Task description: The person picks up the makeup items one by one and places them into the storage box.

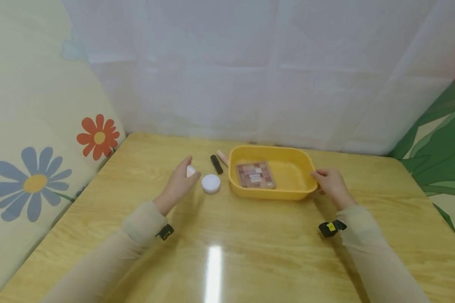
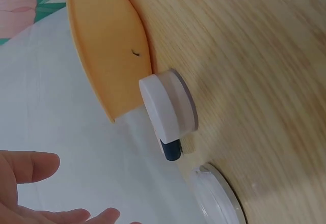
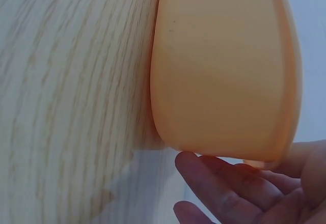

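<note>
Cannot read any word, brand or number in any view; can make out only pale print, too small and blurred to spell out, across the middle of the makeup palette [image 1: 255, 175] lying inside the yellow tub [image 1: 273, 194], toward its left end

A yellow, rounded rectangular plastic tub [image 1: 273, 194] holds, at its left, a flat square palette [image 1: 255, 174] chequered in reds, pinks and browns. Left of the tub, a round jar [image 1: 211, 184] pairs white lid with beige body; farther off, a short cylinder [image 1: 216, 164] is black, a slim stick [image 1: 222, 157] pale pink. Yellow-brown wood grain streaks the desk [image 1: 273, 244]; the far cloth [image 1: 227, 84] is whitish.
</note>
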Action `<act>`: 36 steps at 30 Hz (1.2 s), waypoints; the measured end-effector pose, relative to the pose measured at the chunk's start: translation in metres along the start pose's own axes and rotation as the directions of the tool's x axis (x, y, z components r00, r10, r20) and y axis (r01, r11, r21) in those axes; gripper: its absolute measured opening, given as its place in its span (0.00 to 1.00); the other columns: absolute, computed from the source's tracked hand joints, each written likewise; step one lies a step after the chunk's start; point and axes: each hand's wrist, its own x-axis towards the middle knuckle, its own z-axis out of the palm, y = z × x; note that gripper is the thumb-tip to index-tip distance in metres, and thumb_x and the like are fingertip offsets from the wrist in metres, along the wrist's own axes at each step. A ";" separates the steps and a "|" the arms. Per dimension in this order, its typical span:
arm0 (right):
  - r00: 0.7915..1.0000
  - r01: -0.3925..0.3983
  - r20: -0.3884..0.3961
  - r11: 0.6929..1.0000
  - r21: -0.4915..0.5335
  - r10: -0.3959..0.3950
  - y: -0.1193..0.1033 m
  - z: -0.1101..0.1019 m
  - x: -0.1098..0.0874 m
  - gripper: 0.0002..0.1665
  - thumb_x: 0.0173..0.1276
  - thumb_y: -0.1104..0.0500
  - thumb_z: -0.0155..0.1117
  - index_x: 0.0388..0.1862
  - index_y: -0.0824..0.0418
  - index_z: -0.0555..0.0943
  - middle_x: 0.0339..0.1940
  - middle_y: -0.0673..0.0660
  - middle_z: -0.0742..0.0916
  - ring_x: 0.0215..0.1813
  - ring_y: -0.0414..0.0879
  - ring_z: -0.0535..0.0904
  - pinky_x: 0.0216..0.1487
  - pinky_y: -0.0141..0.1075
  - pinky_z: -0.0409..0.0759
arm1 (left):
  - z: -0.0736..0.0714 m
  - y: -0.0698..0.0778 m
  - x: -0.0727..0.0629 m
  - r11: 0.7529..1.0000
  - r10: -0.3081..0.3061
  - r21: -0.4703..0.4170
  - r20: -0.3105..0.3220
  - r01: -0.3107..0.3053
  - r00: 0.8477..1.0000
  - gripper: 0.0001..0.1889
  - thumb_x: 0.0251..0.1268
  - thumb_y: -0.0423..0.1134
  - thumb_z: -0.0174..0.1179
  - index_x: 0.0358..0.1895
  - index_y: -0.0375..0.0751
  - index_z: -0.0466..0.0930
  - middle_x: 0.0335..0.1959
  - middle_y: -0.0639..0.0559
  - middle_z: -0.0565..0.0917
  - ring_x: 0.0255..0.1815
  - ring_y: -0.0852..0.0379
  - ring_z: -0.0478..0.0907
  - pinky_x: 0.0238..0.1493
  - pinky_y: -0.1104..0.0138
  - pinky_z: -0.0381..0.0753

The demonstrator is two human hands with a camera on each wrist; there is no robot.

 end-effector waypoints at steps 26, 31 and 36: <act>1.000 0.011 -0.010 1.000 0.008 -0.011 0.006 0.002 0.002 0.29 0.77 0.55 0.50 0.58 0.82 0.71 0.47 0.74 0.81 0.28 0.38 0.75 0.27 0.34 0.80 | -0.003 -0.025 0.012 0.927 0.075 0.364 0.056 -0.090 0.996 0.38 0.68 0.34 0.59 0.70 0.16 0.47 0.70 0.20 0.54 0.71 0.26 0.48 0.73 0.44 0.47; 1.000 0.024 -0.006 0.999 0.049 -0.024 0.014 0.001 0.005 0.30 0.75 0.53 0.55 0.57 0.82 0.73 0.46 0.74 0.82 0.27 0.40 0.76 0.26 0.33 0.80 | -0.005 -0.026 0.013 0.918 0.026 0.391 0.109 -0.067 0.994 0.39 0.69 0.34 0.58 0.70 0.14 0.44 0.71 0.19 0.50 0.73 0.26 0.44 0.73 0.45 0.41; 1.000 0.003 -0.007 1.000 -0.008 -0.003 0.006 0.002 0.002 0.30 0.77 0.55 0.49 0.61 0.83 0.69 0.54 0.78 0.78 0.28 0.38 0.76 0.28 0.35 0.82 | -0.007 -0.029 0.018 0.920 0.005 0.387 0.119 -0.051 0.993 0.40 0.69 0.34 0.58 0.70 0.15 0.43 0.71 0.19 0.49 0.72 0.25 0.43 0.73 0.44 0.42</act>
